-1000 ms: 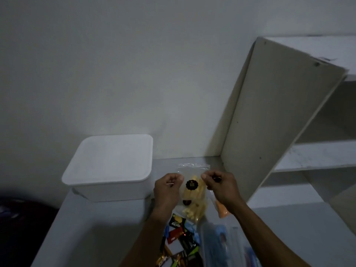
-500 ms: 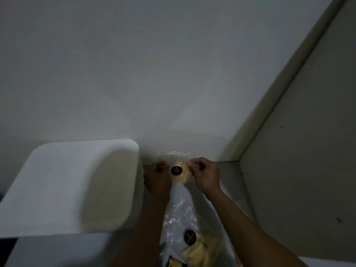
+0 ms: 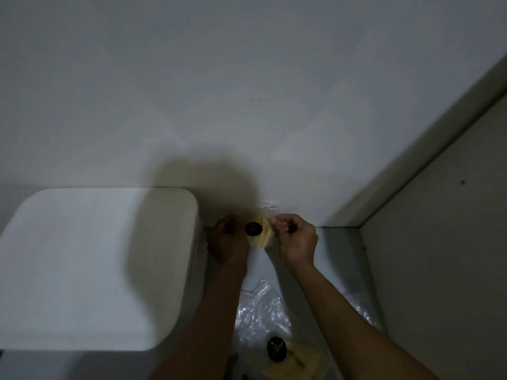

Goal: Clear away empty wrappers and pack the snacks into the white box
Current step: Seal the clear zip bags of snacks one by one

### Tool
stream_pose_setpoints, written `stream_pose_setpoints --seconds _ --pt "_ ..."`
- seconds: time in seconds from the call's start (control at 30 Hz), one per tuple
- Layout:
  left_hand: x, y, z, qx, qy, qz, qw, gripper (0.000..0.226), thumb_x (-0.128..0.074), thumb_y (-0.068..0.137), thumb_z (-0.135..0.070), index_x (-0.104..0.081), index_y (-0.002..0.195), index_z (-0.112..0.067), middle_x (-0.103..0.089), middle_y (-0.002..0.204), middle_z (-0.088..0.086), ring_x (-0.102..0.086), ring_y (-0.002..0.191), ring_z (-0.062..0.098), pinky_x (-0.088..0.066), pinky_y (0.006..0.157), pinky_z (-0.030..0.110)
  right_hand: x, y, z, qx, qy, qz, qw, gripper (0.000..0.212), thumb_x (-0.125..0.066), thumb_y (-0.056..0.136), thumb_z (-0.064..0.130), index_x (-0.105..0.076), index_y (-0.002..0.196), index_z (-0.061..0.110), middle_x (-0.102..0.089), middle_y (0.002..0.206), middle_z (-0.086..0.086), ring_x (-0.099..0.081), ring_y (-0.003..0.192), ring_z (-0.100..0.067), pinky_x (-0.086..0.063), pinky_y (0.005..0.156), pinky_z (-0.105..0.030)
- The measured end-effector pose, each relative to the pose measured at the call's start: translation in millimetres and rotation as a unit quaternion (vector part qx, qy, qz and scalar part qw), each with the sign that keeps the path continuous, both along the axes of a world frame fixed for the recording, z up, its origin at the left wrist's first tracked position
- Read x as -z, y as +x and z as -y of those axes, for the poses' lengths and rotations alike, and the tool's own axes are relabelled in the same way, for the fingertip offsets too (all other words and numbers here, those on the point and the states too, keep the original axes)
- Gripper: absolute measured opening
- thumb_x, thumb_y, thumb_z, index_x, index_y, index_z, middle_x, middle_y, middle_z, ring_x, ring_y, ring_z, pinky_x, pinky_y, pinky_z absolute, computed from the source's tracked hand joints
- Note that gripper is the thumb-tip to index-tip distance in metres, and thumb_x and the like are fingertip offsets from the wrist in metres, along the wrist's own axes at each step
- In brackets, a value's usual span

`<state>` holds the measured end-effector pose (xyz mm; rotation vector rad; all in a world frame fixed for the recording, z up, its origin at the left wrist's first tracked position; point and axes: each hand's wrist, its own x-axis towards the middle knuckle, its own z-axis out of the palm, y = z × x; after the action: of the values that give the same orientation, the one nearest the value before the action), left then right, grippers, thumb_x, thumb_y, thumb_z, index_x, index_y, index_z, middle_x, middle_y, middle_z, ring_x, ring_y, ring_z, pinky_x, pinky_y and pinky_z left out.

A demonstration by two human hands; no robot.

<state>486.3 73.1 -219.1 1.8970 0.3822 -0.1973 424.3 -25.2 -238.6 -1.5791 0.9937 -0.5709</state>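
Note:
A clear snack bag (image 3: 260, 234) with yellow pieces and a round black sticker is held up near the wall. My left hand (image 3: 227, 242) pinches its left side and my right hand (image 3: 296, 239) pinches its right top edge. The white box (image 3: 93, 267) with its lid on sits to the left, close beside my left hand. Below, between my forearms, a second clear bag (image 3: 282, 355) with a black sticker and yellow pieces lies on crumpled clear plastic (image 3: 258, 311).
A pale wall fills the upper view. A cream cabinet side panel (image 3: 444, 242) rises on the right, leaving a narrow strip of grey tabletop (image 3: 337, 250) between it and the box.
The view has closed in on the box and wall since a second ago. My hands still hold the snack bag, now raised higher near the wall; the colourful snacks have dropped out of view.

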Motion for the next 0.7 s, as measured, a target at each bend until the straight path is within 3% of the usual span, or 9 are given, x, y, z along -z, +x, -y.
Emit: stream_pose_setpoints --seconds 0.2,0.3,0.43,0.47,0.53,0.6,0.7 --pt "-6 -8 -1 0.002 -0.011 -0.008 1.0 0.03 -0.068 0.087 -0.011 -0.069 0.116 -0.006 -0.067 0.115 0.009 -0.06 0.109 0.023 -0.033 0.074 0.01 -6 -7 -2 0.004 -0.007 -0.02 1.0 0.015 -0.082 0.079 0.021 -0.074 0.088 0.013 -0.071 0.075 -0.001 -0.061 0.066 -0.004 -0.049 0.069 -0.01" --pt "-13 -14 -9 0.024 0.012 -0.006 1.0 0.042 -0.07 0.087 -0.022 -0.062 0.124 -0.004 -0.068 0.116 0.012 -0.06 0.11 0.025 -0.032 0.074 0.011 -11 -18 -4 0.001 -0.004 -0.03 1.0 0.016 -0.083 0.076 0.021 -0.07 0.085 0.017 -0.069 0.073 0.005 -0.062 0.069 -0.005 -0.055 0.081 -0.025" --pt "-25 -42 -31 0.063 0.041 0.007 0.997 0.022 -0.069 0.085 -0.021 -0.057 0.088 -0.002 -0.061 0.089 0.013 -0.057 0.085 0.026 -0.031 0.065 0.021 -16 -53 -11 -0.017 0.016 -0.054 0.998 0.02 -0.082 0.076 0.016 -0.065 0.08 0.025 -0.062 0.068 0.01 -0.06 0.068 -0.007 -0.058 0.087 -0.039" --pt "-29 -54 -38 0.081 0.047 0.009 0.996 0.023 -0.069 0.086 -0.022 -0.059 0.092 -0.002 -0.063 0.093 0.013 -0.058 0.088 0.026 -0.035 0.068 0.022 -21 -66 -17 -0.03 0.013 -0.07 0.997 0.019 -0.081 0.078 0.013 -0.065 0.081 0.024 -0.062 0.068 0.009 -0.06 0.069 -0.008 -0.058 0.087 -0.038" --pt "-31 -81 -56 0.13 0.061 0.006 0.99 0.038 -0.069 0.087 -0.023 -0.061 0.119 -0.003 -0.064 0.115 0.01 -0.06 0.105 0.026 -0.043 0.083 0.026 -27 -91 -29 -0.084 -0.022 -0.122 0.989 0.012 -0.078 0.081 0.014 -0.069 0.087 0.018 -0.066 0.075 0.007 -0.063 0.074 -0.01 -0.056 0.081 -0.028" --pt "-19 -108 -76 0.185 0.102 0.011 0.977 0.05 -0.069 0.088 -0.026 -0.056 0.132 -0.007 -0.06 0.128 0.01 -0.056 0.117 0.026 -0.045 0.097 0.032 -31 -112 -43 -0.146 -0.057 -0.191 0.969 0.019 -0.076 0.082 0.019 -0.072 0.1 0.012 -0.071 0.091 0.001 -0.063 0.084 -0.012 -0.047 0.077 -0.018" --pt "8 -133 -101 0.271 0.235 -0.001 0.933 0.051 -0.066 0.086 -0.037 -0.054 0.131 -0.015 -0.059 0.129 0.009 -0.054 0.117 0.028 -0.048 0.097 0.044 -26 -131 -62 -0.227 -0.101 -0.318 0.915 0.048 -0.077 0.079 0.029 -0.063 0.121 0.01 -0.068 0.117 -0.011 -0.063 0.107 -0.026 -0.048 0.087 -0.027"
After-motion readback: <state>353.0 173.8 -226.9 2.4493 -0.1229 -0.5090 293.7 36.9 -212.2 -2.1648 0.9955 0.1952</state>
